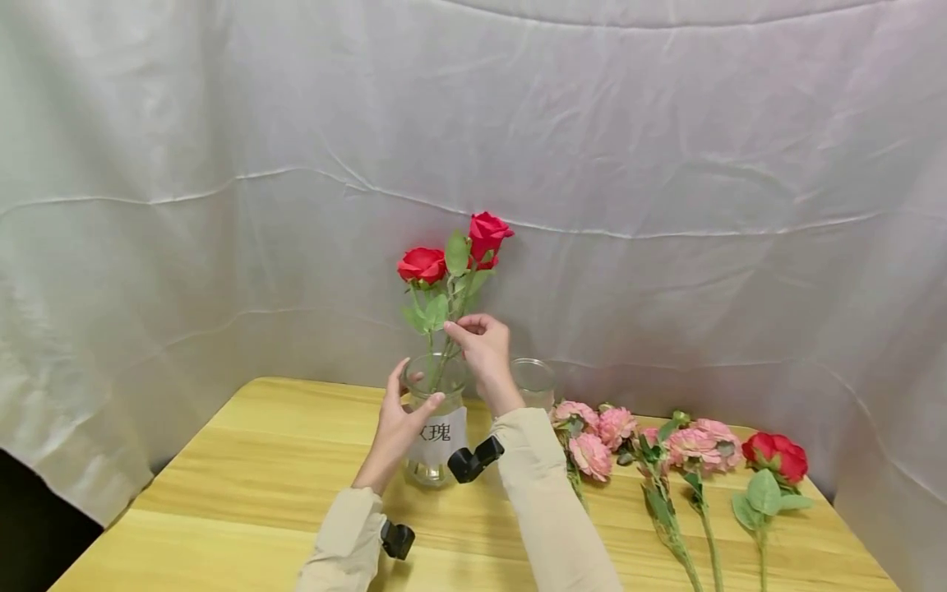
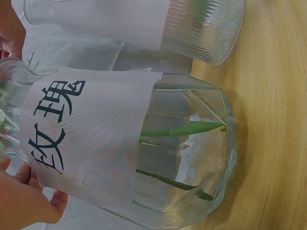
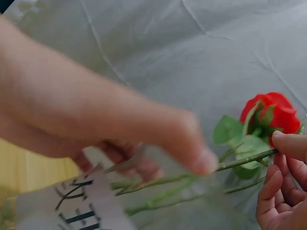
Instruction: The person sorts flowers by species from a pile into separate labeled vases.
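A glass vase (image 1: 427, 474) with a white label (image 2: 91, 129) bearing two black characters stands on the table. My left hand (image 1: 402, 423) holds it round the neck, thumb on the near side. Red roses rise from its mouth: one bloom (image 1: 422, 265) leans left, another (image 1: 489, 235) stands higher on the right. Above the rim, my right hand (image 1: 484, 353) pinches a rose stem (image 3: 247, 159) between thumb and fingers. Through the glass, green stem ends (image 2: 192, 128) show near the bottom. The left thumb is blurred in the right wrist view and covers part of the stems.
A second glass vase (image 1: 534, 376) stands just right of the first, partly behind my right arm. Pink flowers (image 1: 592, 452) and more pink blooms (image 1: 695, 444) lie along the right of the wooden table (image 1: 222, 493), with a red rose (image 1: 777, 456) farthest right. Grey cloth (image 1: 629, 164) hangs behind.
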### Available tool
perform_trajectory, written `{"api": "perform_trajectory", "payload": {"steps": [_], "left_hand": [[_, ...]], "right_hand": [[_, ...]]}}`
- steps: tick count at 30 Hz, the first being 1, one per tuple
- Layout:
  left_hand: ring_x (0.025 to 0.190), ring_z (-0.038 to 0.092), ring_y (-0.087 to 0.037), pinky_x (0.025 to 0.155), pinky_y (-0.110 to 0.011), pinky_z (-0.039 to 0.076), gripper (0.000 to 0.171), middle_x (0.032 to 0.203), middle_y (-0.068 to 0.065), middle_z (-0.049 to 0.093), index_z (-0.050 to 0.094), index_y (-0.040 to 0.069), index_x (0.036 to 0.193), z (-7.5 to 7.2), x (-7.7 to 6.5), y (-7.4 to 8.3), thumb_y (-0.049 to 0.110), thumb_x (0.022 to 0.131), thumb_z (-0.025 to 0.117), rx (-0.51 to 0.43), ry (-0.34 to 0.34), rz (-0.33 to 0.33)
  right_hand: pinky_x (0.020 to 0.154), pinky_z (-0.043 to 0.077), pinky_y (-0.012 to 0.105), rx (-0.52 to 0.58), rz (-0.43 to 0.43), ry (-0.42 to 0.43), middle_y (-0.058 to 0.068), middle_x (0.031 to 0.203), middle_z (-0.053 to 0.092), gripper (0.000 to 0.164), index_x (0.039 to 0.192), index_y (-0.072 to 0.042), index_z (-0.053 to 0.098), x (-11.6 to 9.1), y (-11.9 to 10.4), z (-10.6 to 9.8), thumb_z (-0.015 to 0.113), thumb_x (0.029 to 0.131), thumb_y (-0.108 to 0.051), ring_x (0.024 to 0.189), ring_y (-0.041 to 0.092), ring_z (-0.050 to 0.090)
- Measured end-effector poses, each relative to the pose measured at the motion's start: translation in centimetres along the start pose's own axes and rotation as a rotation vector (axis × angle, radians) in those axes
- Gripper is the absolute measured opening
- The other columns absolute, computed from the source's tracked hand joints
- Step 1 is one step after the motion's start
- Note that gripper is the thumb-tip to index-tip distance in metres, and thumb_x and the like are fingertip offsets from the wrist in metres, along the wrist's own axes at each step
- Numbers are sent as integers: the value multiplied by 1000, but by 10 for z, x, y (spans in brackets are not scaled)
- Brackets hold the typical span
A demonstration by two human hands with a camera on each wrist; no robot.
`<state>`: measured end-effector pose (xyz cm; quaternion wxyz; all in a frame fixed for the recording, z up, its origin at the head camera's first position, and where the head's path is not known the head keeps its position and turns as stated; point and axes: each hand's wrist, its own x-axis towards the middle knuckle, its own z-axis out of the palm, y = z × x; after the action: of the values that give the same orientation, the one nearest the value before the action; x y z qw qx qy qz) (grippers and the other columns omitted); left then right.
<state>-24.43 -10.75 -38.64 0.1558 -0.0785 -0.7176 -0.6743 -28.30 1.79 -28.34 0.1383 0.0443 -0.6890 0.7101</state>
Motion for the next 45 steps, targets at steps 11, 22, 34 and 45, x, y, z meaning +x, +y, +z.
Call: {"api": "perform_trajectory", "payload": {"steps": [11,22,34,45], "left_hand": [[131,33,-35,99,-48,33,80,140,-17,43,21,9,151,4,-2,1,21,88,68,14,6,4],[131,32,-37,99,-49,35,82,142,-18,40,19,8,152,6,-2,1,22,88,69,-12,-4,-6],[128,34,-37,87,-39,41,82,141,-18,41,19,9,152,6,-2,0,22,89,69,-6,-6,-11],[122,39,-33,87,-36,39,83,142,-16,41,19,10,152,5,-2,-1,22,88,70,-9,-1,-25]], "right_hand": [[53,41,22,-58,-29,41,3,74,60,15,85,1,66,0,21,0,78,80,-8,62,11,49],[61,44,24,-99,-90,146,4,75,63,17,83,0,67,-4,28,5,81,77,-10,69,14,56],[65,50,26,-93,-197,199,8,80,68,21,87,1,67,-20,36,6,82,75,-6,72,17,62],[70,50,25,-63,-280,128,7,84,70,17,90,0,67,-34,32,0,79,80,-9,76,16,62]]}}
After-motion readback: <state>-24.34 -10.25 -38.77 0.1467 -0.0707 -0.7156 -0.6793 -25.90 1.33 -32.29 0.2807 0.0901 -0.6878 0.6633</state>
